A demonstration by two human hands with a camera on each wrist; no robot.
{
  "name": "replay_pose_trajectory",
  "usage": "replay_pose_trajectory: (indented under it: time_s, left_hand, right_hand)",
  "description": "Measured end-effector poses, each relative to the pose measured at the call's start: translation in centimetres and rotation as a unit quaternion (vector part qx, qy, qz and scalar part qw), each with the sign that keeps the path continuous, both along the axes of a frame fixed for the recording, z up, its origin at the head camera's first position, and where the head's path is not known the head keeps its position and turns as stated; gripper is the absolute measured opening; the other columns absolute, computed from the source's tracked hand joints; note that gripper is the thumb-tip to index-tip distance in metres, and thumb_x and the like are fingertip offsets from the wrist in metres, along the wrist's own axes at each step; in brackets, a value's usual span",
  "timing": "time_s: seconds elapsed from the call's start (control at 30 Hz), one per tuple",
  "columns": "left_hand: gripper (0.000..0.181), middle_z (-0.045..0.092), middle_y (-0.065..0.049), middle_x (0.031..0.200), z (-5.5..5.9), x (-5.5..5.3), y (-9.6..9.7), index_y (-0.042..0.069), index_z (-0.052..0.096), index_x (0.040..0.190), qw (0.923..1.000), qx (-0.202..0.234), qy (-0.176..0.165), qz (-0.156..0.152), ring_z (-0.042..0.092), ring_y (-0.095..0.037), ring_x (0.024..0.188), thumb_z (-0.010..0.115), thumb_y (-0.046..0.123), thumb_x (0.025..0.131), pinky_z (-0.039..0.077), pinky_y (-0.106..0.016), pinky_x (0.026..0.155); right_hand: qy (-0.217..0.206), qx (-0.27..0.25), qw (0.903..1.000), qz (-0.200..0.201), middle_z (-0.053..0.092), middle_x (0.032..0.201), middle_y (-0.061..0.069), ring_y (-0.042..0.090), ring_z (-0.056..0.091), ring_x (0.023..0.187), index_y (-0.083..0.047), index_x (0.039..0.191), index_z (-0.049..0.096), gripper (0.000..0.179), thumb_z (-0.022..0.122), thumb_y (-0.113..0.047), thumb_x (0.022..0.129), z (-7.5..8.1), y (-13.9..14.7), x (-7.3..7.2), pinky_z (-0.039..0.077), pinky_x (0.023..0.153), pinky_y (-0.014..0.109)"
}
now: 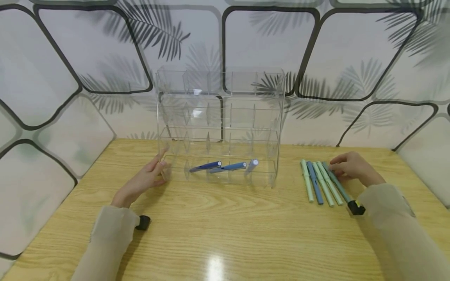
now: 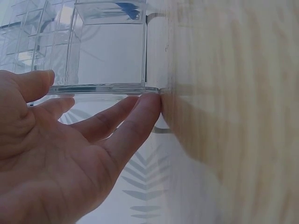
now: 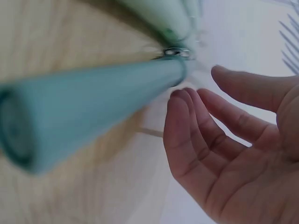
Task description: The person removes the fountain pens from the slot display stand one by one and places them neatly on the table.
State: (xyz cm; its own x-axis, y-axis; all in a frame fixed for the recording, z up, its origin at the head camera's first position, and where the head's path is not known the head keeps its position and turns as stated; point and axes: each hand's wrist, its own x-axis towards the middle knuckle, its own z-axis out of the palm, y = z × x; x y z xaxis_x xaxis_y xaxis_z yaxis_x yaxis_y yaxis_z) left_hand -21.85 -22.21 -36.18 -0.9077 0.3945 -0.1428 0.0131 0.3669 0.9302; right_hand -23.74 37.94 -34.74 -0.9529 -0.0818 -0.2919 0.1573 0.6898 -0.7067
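Note:
A clear acrylic rack [image 1: 219,134] stands upright against the wall. My left hand [image 1: 144,179] holds its lower left side; the left wrist view shows the thumb and fingers of that hand [image 2: 70,154] on opposite faces of the side panel [image 2: 100,88]. On the right, my right hand [image 1: 355,168] hovers by the upper end of a dark green pen [image 1: 339,183]. In the right wrist view, the loosely bent fingers [image 3: 205,140] lie beside this pen [image 3: 103,107], thumb apart, nothing between them. Several light green pens [image 1: 307,181] and a blue pen [image 1: 315,183] lie alongside.
The rack's bottom tier bears a dark blue pen [image 1: 207,166], a mid-blue pen [image 1: 230,168] and a lavender pen [image 1: 252,166]. Behind runs a leaf-patterned wall [image 1: 260,43]. Wood-grained tabletop [image 1: 225,222] spreads in front of the rack.

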Motion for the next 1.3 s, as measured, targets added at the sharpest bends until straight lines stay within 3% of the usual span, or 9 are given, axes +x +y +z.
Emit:
replay_pose_trajectory:
  time_s: [0.23,0.4,0.47,0.57,0.67,0.83,1.03,1.13,1.3]
  left_hand:
    - [0.062,0.007,-0.034,0.163,0.1,0.0,0.1,0.028,-0.009,0.163,1.0,-0.005,0.003,0.003,0.014,-0.051,0.147,0.027,0.036,0.114,0.033,-0.059,0.113]
    - [0.062,0.008,-0.033,0.163,-0.1,-0.1,0.2,0.027,-0.009,0.163,1.0,-0.001,0.001,0.007,0.013,-0.05,0.148,0.027,0.035,0.114,0.033,-0.059,0.113]
    - [0.062,0.009,-0.034,0.162,-0.2,-0.1,0.2,0.027,-0.008,0.163,1.0,0.0,0.0,0.008,0.013,-0.05,0.148,0.028,0.035,0.114,0.033,-0.059,0.113]
    - [0.062,0.01,-0.034,0.162,-0.2,-0.2,0.3,0.027,-0.008,0.164,1.0,-0.001,0.002,0.007,0.014,-0.05,0.148,0.028,0.036,0.113,0.034,-0.058,0.113]
    - [0.063,0.012,-0.035,0.161,-0.1,-0.1,0.2,0.027,-0.008,0.164,1.0,-0.005,0.006,0.006,0.017,-0.052,0.146,0.028,0.037,0.113,0.034,-0.058,0.113]
    - [0.063,0.012,-0.035,0.161,0.0,-0.1,0.1,0.027,-0.009,0.163,1.0,-0.003,0.007,0.003,0.018,-0.052,0.146,0.028,0.036,0.113,0.033,-0.059,0.113]
    - [0.061,-0.006,-0.025,0.166,-0.2,-0.3,0.3,0.028,-0.008,0.164,1.0,0.002,0.007,-0.003,0.008,-0.049,0.149,0.027,0.033,0.114,0.032,-0.061,0.113]
    - [0.061,-0.003,-0.027,0.166,-0.3,-0.2,0.2,0.028,-0.008,0.164,1.0,-0.001,0.008,-0.002,0.008,-0.05,0.149,0.027,0.033,0.114,0.033,-0.061,0.113]
    - [0.062,0.001,-0.031,0.164,-0.2,-0.1,0.1,0.026,-0.007,0.164,0.9999,-0.003,0.008,0.008,0.01,-0.051,0.148,0.028,0.034,0.114,0.034,-0.06,0.112]
  right_hand:
    - [0.041,-0.073,0.9964,-0.015,0.064,0.119,0.016,0.005,0.066,0.088,0.022,0.142,0.036,0.056,0.055,-0.017,0.107,1.0,-0.6,0.8,0.062,0.083,0.034]
    - [0.059,-0.141,0.9883,-0.01,0.062,0.116,-0.007,0.0,0.066,0.094,0.015,0.147,0.035,0.058,0.056,-0.022,0.107,2.0,-1.6,1.2,0.059,0.087,0.029]
    - [0.065,-0.187,0.9799,-0.018,0.064,0.109,-0.013,0.002,0.067,0.095,0.006,0.141,0.047,0.044,0.058,-0.019,0.105,2.4,-2.0,1.4,0.06,0.085,0.028]
    - [0.072,-0.251,0.965,-0.021,0.069,0.107,-0.011,0.008,0.069,0.096,-0.011,0.122,0.063,0.019,0.062,-0.014,0.103,3.0,-2.8,1.8,0.061,0.082,0.028]
    - [0.07,-0.303,0.9505,-0.011,0.07,0.11,-0.005,0.013,0.07,0.097,-0.018,0.112,0.07,0.015,0.063,-0.009,0.102,3.4,-3.9,2.0,0.061,0.082,0.029]
    - [0.068,-0.337,0.9389,0.019,0.069,0.113,0.0,0.019,0.071,0.098,-0.014,0.114,0.071,0.018,0.06,-0.006,0.103,4.1,-5.8,2.3,0.061,0.083,0.032]
    - [0.073,-0.369,0.9251,0.053,0.07,0.115,0.005,0.022,0.071,0.1,-0.01,0.116,0.071,0.021,0.058,0.0,0.102,4.5,-7.8,2.7,0.062,0.084,0.036]
    - [0.074,-0.385,0.917,0.075,0.07,0.114,0.007,0.024,0.071,0.101,-0.007,0.117,0.07,0.022,0.058,0.003,0.102,4.7,-9.0,3.0,0.061,0.086,0.038]
    - [0.073,-0.392,0.9119,0.095,0.071,0.113,0.009,0.026,0.071,0.102,-0.007,0.117,0.07,0.024,0.058,0.006,0.1,5.1,-10.7,3.3,0.061,0.087,0.04]
